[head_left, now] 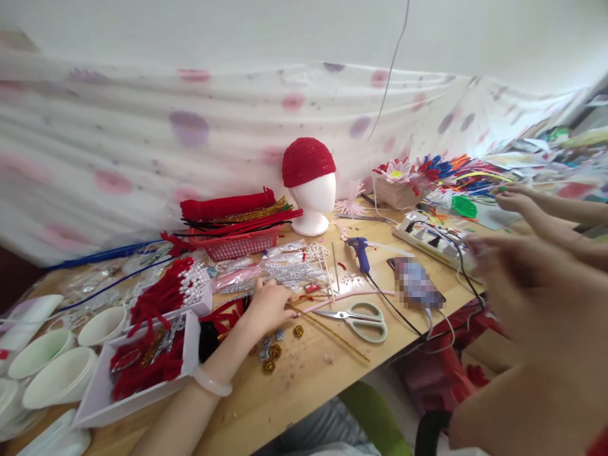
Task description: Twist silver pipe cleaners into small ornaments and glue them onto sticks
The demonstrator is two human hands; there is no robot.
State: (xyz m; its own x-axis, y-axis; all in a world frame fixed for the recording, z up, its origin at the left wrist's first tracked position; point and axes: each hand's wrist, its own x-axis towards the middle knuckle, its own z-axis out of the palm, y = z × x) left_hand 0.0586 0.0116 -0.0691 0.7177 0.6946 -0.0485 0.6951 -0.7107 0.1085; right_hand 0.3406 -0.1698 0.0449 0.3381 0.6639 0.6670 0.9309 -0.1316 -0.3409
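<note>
While the head camera looks down over the wooden table (304, 380), the left hand (268, 307) lies palm down near its middle, a pale bangle (211, 382) on the wrist. Its fingers are bent with their tips against the tabletop, and I cannot tell whether they pinch anything. Clear packets of sequins (280, 272) touch the fingertips at 12 o'clock, small gold beads (270, 351) lie just beside the hand at 6 o'clock, and a gold pipe cleaner (332, 332) runs off toward 4 o'clock. Pale green scissors (361, 320) rest at 3 o'clock, a white tray (95, 405) of red trimmings at 8 o'clock. Further off, at 1 o'clock, stand a blue glue gun (358, 252) and a white mannequin head (311, 202) in a red cap. The right hand (532, 297) hangs raised and close to the lens at the right, too blurred to read its fingers. Another person's hands (517, 199) reach in at the far right, above a power strip (427, 237).
</note>
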